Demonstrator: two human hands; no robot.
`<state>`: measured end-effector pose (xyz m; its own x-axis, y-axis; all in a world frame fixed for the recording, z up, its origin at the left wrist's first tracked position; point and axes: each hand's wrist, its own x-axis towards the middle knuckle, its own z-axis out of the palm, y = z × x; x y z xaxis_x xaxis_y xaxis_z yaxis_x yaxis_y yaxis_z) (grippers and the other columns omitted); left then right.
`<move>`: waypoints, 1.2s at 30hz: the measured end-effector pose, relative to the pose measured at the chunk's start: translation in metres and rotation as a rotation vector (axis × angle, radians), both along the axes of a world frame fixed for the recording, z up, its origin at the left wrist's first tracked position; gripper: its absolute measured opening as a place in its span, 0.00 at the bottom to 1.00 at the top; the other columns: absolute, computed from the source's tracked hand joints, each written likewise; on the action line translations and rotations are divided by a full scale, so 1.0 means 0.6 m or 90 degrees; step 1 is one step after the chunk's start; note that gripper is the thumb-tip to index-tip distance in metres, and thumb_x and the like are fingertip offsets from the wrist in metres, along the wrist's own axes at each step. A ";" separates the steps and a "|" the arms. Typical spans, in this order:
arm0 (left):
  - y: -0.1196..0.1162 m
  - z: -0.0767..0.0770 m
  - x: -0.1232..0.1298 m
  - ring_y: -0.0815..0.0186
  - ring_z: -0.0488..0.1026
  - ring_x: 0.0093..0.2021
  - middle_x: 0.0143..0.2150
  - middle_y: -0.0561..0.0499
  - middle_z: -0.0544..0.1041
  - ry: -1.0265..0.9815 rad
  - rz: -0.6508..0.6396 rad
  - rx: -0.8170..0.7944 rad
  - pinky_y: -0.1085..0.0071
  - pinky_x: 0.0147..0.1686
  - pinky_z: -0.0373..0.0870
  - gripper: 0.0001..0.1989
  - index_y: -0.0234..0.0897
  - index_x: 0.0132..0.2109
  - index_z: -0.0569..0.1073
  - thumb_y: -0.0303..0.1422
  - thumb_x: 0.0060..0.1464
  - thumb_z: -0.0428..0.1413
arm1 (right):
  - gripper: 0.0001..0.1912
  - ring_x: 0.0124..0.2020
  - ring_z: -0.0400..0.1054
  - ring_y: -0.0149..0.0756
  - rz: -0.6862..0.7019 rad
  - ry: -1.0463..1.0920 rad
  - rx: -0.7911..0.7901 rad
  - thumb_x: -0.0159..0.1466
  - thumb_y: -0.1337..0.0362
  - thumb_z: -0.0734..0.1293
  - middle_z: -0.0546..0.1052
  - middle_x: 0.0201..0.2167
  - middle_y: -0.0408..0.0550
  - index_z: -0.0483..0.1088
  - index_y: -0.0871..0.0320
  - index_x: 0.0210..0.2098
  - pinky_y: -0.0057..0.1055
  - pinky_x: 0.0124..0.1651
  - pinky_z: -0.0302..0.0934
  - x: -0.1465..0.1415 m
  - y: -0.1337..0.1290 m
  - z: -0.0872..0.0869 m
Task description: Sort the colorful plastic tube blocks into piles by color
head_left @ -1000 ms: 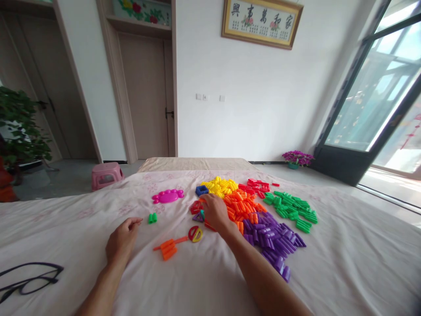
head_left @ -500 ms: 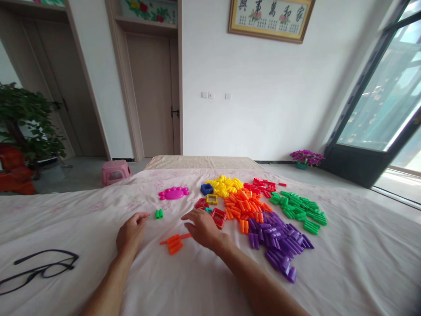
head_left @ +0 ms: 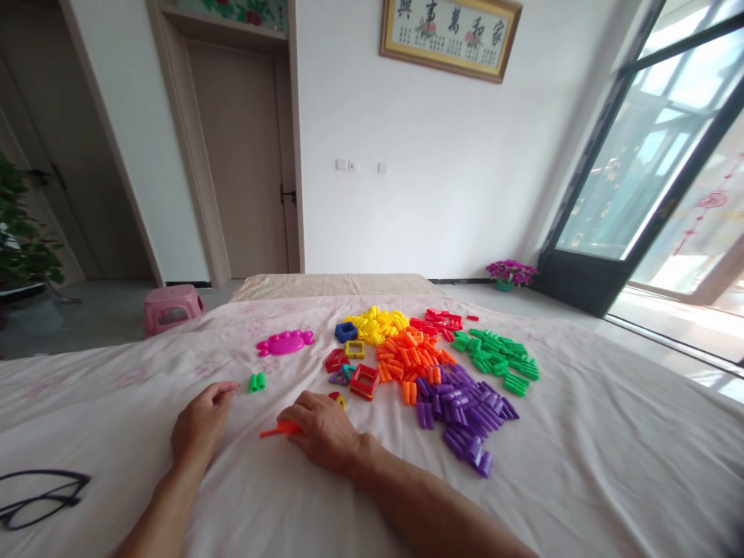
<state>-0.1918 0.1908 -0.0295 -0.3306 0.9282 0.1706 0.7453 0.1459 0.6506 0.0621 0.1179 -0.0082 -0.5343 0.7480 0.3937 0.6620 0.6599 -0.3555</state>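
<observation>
My right hand point(head_left: 325, 430) reaches over the orange plastic block piece point(head_left: 289, 427), fingers curled down on it. A thin orange strip sticks out to its left; the rest of the piece is under my fingers. To the left, my left hand point(head_left: 201, 422) rests on the cloth with fingers curled and fingertips together. Whatever may be between them is hidden. Just beyond those fingertips lies a green double-tube block point(head_left: 256, 382). A small red and yellow piece point(head_left: 338, 400) shows behind my right hand, near a red square frame point(head_left: 364, 382).
Piles of yellow point(head_left: 377, 324), orange point(head_left: 411, 355), red point(head_left: 435, 323), green point(head_left: 497, 354) and purple blocks point(head_left: 468, 411) spread to the right. A magenta candy-shaped piece point(head_left: 284, 342) and a blue frame point(head_left: 346, 332) lie farther back. Eyeglasses point(head_left: 43, 496) sit at the left on the tablecloth.
My right hand has moved left and nearer, from beside the frames onto the orange piece. My left hand's fingers are more curled. The camera has turned slightly right.
</observation>
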 end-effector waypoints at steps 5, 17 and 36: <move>0.004 0.000 -0.002 0.54 0.79 0.41 0.47 0.48 0.83 -0.017 -0.005 -0.059 0.65 0.37 0.70 0.19 0.47 0.46 0.81 0.45 0.58 0.48 | 0.14 0.47 0.71 0.37 -0.159 0.140 0.013 0.68 0.63 0.65 0.76 0.47 0.46 0.72 0.50 0.53 0.29 0.48 0.64 0.051 0.020 0.028; 0.007 -0.003 -0.002 0.51 0.77 0.46 0.50 0.47 0.82 -0.030 -0.003 -0.080 0.62 0.43 0.69 0.19 0.48 0.48 0.79 0.45 0.58 0.48 | 0.21 0.49 0.73 0.39 -0.581 0.134 0.014 0.65 0.65 0.64 0.76 0.53 0.51 0.72 0.53 0.57 0.31 0.49 0.64 0.276 0.070 0.101; 0.013 -0.015 -0.011 0.53 0.77 0.43 0.49 0.48 0.82 -0.018 -0.013 -0.070 0.63 0.40 0.68 0.20 0.48 0.49 0.79 0.47 0.59 0.48 | 0.16 0.42 0.76 0.43 -0.590 -0.223 -0.241 0.54 0.74 0.67 0.82 0.40 0.55 0.81 0.58 0.39 0.30 0.40 0.63 0.368 0.027 0.128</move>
<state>-0.1987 0.1985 -0.0386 -0.3138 0.9477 0.0580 0.7309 0.2021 0.6519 0.2828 0.1338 0.0684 0.2689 0.9630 -0.0157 0.9552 -0.2687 -0.1236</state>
